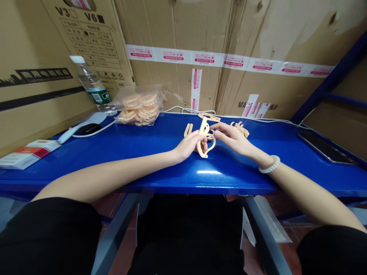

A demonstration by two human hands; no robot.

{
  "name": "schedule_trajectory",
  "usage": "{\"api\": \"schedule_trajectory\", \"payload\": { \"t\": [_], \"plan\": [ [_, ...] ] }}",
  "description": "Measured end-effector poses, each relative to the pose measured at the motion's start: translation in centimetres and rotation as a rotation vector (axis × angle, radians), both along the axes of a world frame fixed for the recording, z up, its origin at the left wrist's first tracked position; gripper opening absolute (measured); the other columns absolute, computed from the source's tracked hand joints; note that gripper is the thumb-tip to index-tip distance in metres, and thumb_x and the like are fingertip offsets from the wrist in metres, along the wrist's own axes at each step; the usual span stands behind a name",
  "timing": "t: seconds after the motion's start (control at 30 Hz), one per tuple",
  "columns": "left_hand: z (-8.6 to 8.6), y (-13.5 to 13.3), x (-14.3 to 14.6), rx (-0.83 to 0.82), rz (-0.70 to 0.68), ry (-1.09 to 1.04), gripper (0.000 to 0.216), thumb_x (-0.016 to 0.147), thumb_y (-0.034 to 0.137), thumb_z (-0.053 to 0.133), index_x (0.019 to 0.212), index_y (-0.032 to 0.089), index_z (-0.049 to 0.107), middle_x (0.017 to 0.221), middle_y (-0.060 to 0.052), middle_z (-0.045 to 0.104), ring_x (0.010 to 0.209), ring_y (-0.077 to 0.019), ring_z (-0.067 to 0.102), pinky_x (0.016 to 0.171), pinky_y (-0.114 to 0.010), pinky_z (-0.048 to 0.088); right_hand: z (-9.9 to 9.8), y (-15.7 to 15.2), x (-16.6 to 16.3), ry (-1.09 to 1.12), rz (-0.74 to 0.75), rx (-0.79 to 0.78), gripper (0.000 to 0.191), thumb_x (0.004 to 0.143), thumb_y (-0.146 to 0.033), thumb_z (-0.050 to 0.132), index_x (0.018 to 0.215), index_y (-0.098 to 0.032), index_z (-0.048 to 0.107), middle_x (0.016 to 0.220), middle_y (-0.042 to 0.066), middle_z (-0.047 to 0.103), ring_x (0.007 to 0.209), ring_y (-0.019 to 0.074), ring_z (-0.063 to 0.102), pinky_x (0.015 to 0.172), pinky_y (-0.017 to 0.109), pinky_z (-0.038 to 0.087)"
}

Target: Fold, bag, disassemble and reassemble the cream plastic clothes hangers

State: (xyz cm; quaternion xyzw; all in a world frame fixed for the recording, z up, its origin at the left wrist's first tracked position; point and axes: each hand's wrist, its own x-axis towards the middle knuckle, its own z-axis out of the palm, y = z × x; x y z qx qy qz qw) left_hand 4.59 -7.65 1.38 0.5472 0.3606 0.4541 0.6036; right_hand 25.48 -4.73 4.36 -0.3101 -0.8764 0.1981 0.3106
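My left hand (189, 146) is closed around a cream-coloured, flat cut-out piece (203, 147) with a curved outline and a ring-like opening, holding it upright above the blue table. Beside its upper right edge is my right hand (233, 138), fingers bent and drawn together, the fingertips at the piece; anything small between them is hidden. Two short cream strips (188, 130) lie just left of the hands. A flat oval cream frame (210, 116) rests behind them. To the right, behind my right hand, is a small pile of cream parts (241, 128).
A clear bag of cream pieces (140, 107) and a water bottle (96, 89) stand at the back left of the blue table (137, 147). A red-and-white box (28, 152) lies far left, a phone (325, 147) far right. White cable (258, 119) runs along cardboard (172, 30).
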Motion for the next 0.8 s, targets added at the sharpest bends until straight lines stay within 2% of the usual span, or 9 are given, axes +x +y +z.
{"api": "schedule_trajectory", "payload": {
  "t": [0.13,0.23,0.43,0.6,0.7,0.8],
  "plan": [
    [0.2,0.6,-0.8,0.140,-0.077,0.106,0.022,0.098,0.036,0.059,0.086,0.017,0.059,0.061,-0.001,0.064,0.053,-0.0167,0.064,0.056,-0.025,0.052,-0.3,-0.8,-1.0,0.175,0.086,-0.205,0.042,0.100,-0.057,0.059,0.110,-0.016,0.067,0.095,0.008,0.070,0.082,0.0218,0.064,0.075,0.035,0.053],
    [0.8,0.9,-1.6,0.312,-0.079,0.231,0.023,0.097,0.038,0.062,0.087,0.017,0.062,0.064,0.000,0.066,0.055,-0.0149,0.063,0.057,-0.023,0.050,-0.4,-0.7,-1.1,0.243,0.115,-0.305,0.041,0.096,-0.058,0.065,0.098,-0.017,0.066,0.087,0.006,0.069,0.076,0.0194,0.063,0.072,0.034,0.053],
    [1.9,0.7,-2.5,0.589,-0.066,0.502,0.028,0.100,0.034,0.052,0.082,0.017,0.064,0.070,-0.001,0.069,0.058,-0.0140,0.064,0.059,-0.022,0.047,-0.4,-0.7,-1.2,0.274,0.129,-0.348,0.039,0.094,-0.056,0.070,0.100,-0.018,0.068,0.085,0.004,0.069,0.073,0.0176,0.061,0.068,0.032,0.053],
    [2.6,0.8,-3.0,0.664,-0.103,0.608,0.031,0.102,0.038,0.047,0.089,0.016,0.064,0.072,-0.001,0.069,0.057,-0.0134,0.064,0.057,-0.022,0.047,-0.6,-0.6,-1.3,0.381,0.036,-0.338,0.039,0.086,-0.056,0.078,0.082,-0.017,0.075,0.084,0.006,0.072,0.079,0.0197,0.065,0.074,0.033,0.056],
    [2.9,1.0,-3.3,0.635,-0.096,0.589,0.028,0.102,0.038,0.047,0.096,0.015,0.063,0.074,0.000,0.070,0.054,-0.0131,0.065,0.054,-0.022,0.048,-0.7,-0.4,-1.2,0.490,-0.012,-0.391,0.034,0.081,-0.050,0.084,0.087,-0.018,0.078,0.093,0.007,0.075,0.086,0.0218,0.070,0.083,0.036,0.059],
    [2.9,1.2,-3.5,0.616,-0.070,0.573,0.023,0.100,0.035,0.050,0.099,0.016,0.061,0.080,-0.001,0.071,0.053,-0.0126,0.066,0.052,-0.022,0.049,-0.9,-0.3,-1.2,0.546,-0.011,-0.451,0.036,0.080,-0.051,0.086,0.089,-0.018,0.076,0.093,0.007,0.076,0.084,0.0220,0.072,0.084,0.039,0.061]
  ]
}}
